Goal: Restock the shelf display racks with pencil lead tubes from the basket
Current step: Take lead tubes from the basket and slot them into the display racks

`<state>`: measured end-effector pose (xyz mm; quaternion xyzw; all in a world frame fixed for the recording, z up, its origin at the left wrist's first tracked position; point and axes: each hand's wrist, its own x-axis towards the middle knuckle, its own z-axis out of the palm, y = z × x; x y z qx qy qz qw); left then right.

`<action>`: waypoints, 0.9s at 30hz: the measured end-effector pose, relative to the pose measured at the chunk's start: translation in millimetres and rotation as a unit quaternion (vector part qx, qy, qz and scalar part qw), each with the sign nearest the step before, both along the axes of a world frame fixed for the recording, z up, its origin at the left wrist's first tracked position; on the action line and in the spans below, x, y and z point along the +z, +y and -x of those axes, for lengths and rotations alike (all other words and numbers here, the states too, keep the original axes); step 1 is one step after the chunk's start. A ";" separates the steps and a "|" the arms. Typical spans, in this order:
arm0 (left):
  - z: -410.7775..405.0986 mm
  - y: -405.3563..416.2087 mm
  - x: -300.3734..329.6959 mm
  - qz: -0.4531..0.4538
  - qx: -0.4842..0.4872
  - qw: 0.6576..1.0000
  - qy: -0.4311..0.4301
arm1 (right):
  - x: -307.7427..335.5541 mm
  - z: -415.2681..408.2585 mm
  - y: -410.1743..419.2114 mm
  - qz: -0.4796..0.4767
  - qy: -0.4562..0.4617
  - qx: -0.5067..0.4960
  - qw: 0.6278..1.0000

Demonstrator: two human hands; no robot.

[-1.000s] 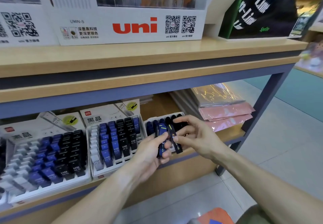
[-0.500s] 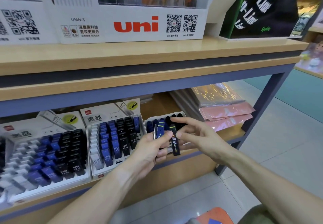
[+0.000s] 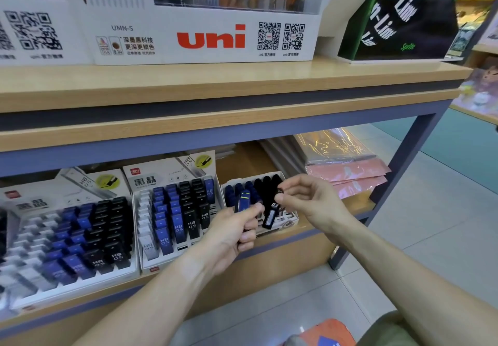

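My left hand point(image 3: 231, 232) grips a blue pencil lead tube point(image 3: 243, 200) upright in front of the small right display rack point(image 3: 289, 220). My right hand point(image 3: 310, 200) pinches the top end of a black lead tube point(image 3: 270, 217), which hangs down over that rack's front rows. The rack holds blue tubes on its left and black ones on its right. A middle rack point(image 3: 147, 205) and a left rack point(image 3: 29, 227) on the same lower shelf hold white, blue and black tubes.
An orange object point(image 3: 330, 331), partly cut off, shows at the bottom edge. Pink packets point(image 3: 347, 167) lie right of the racks. The upper shelf board point(image 3: 229, 81) carries a white uni display box point(image 3: 204, 38) and overhangs the racks. The shelf's blue leg point(image 3: 398, 173) stands at the right.
My right hand has drawn the black tube away from the bundle in my left hand and moved it right, over the small rack. My left hand stays put with the blue tube.
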<state>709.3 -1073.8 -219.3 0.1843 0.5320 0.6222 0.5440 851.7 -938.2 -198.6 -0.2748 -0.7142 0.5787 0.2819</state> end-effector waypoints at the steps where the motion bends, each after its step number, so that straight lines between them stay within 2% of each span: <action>1: 1.5 0.4 -1.5 0.012 0.009 1.000 -0.016 | -1.0 -0.1 4.1 -0.046 -0.014 -0.036 0.998; 5: 4.2 -0.6 -5.2 0.023 0.014 0.997 -0.070 | -4.5 -1.8 17.4 -0.206 -0.075 -0.127 0.967; 10: -3.8 -3.4 -11.0 0.040 0.007 0.998 -0.042 | -7.3 -3.5 23.8 -0.313 -0.125 -0.123 0.933; 18: -13.3 -8.5 -9.5 0.046 0.005 0.998 -0.034 | -21.6 -1.0 30.7 -0.349 -0.199 -0.076 0.913; 24: -13.8 -8.2 -12.1 0.046 0.014 0.997 -0.067 | -28.9 1.6 31.7 -0.329 -0.196 -0.055 0.922; 27: -13.4 -9.5 -14.3 0.037 0.014 0.995 -0.091 | -32.6 0.6 35.0 -0.295 -0.197 -0.093 0.930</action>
